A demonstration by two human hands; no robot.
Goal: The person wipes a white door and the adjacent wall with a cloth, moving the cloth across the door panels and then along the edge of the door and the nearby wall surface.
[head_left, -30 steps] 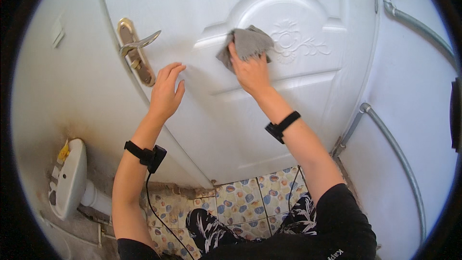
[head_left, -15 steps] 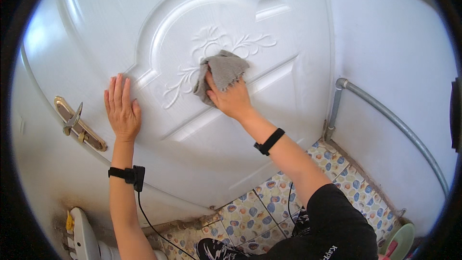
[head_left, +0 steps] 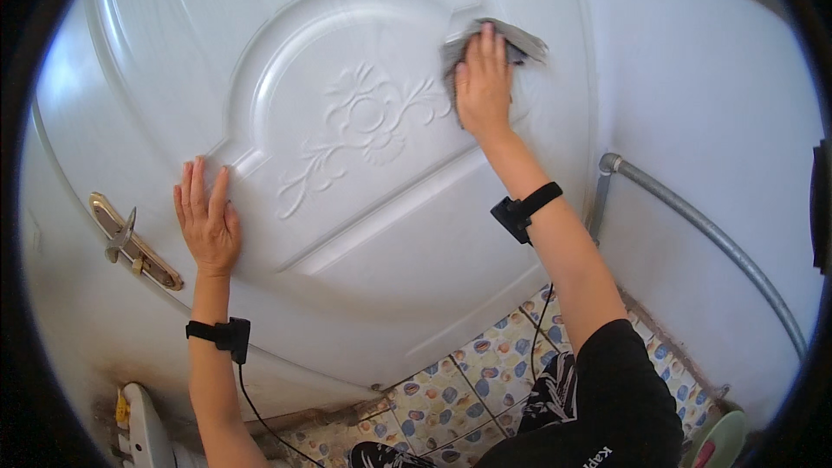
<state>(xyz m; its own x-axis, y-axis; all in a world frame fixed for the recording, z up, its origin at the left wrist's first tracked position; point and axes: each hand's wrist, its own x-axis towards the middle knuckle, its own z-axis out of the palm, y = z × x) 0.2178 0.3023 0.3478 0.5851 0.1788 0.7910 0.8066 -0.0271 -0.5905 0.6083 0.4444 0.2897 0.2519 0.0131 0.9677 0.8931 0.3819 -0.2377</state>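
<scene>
White door (head_left: pixel 368 178) meets cloth (head_left: pixel 520 38) (grey) under right hand (head_left: pixel 484 87).

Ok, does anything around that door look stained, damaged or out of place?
Yes: brown staining marks the wall beside the white basin, lower left, odd against the otherwise pale surface. The white door shows no obvious damage.

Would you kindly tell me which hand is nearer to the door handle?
The left. The left hand is just right of the door handle, not touching it; the right hand, on a grey cloth, is much farther right and higher.
</scene>
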